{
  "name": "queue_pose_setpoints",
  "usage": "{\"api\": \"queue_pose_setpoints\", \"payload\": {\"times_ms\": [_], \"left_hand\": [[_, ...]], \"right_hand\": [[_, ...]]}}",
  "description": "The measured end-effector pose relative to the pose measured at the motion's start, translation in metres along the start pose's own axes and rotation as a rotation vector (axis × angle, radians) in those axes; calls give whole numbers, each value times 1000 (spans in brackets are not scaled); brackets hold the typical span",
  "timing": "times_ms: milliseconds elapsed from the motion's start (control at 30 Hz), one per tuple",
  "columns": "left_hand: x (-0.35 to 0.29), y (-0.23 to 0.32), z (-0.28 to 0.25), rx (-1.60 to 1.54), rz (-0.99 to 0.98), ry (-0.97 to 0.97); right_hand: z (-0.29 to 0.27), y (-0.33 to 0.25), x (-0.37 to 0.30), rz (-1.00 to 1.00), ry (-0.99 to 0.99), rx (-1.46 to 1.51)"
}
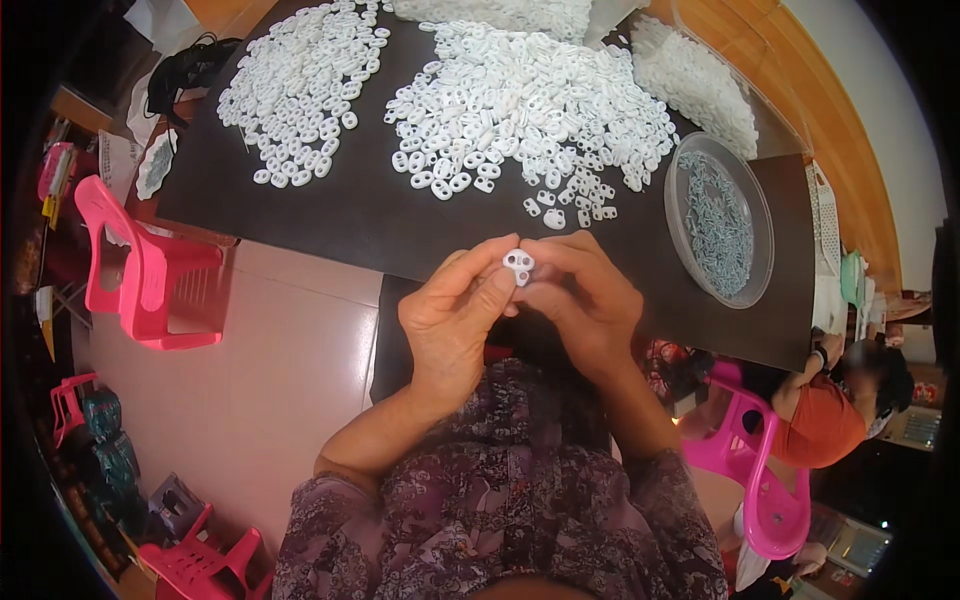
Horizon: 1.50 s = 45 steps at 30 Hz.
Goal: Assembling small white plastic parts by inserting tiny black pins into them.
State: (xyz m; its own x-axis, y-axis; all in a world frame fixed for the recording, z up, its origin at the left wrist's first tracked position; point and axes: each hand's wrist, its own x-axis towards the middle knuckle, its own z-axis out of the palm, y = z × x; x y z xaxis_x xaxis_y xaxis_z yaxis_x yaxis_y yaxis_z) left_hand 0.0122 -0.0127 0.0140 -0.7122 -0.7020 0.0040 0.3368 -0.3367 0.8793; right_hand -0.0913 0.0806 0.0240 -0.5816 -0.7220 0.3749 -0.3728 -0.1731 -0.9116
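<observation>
White plastic pieces (pixel 518 268) in fingertip grip of both hands (pixel 446 330), near front edge of dark table (pixel 350 215)

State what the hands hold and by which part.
The left hand and right hand pinch at least one small, white, plastic-looking piece with dark holes by its outer edges.

Our left hand (pixel 450 330) and right hand (pixel 592 300) pinch a small white part (pixel 518 264) | we see white piles (pixel 530 100) on the dark tabletop (pixel 335 218) | screws (pixel 718 225) lie in a round tray (pixel 676 215) at right
</observation>
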Motion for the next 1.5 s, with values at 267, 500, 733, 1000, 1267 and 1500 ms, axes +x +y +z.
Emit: {"api": "queue_pose_setpoints", "payload": {"times_ms": [267, 500, 733, 1000, 1267, 1500], "left_hand": [[-3, -3, 0, 110, 79, -6], [-2, -7, 1, 319, 194, 58], [0, -9, -1, 305, 191, 66], [2, -8, 1, 264, 161, 73], [5, -6, -1, 150, 38, 102], [5, -3, -4, 126, 20, 22]], "right_hand": [[0, -4, 2, 152, 42, 81], [7, -6, 3, 248, 101, 60], [11, -8, 3, 386, 154, 130], [10, -8, 5, 368, 132, 29], [7, -2, 4, 107, 20, -184], [0, 8, 7, -177, -5, -408]]}}
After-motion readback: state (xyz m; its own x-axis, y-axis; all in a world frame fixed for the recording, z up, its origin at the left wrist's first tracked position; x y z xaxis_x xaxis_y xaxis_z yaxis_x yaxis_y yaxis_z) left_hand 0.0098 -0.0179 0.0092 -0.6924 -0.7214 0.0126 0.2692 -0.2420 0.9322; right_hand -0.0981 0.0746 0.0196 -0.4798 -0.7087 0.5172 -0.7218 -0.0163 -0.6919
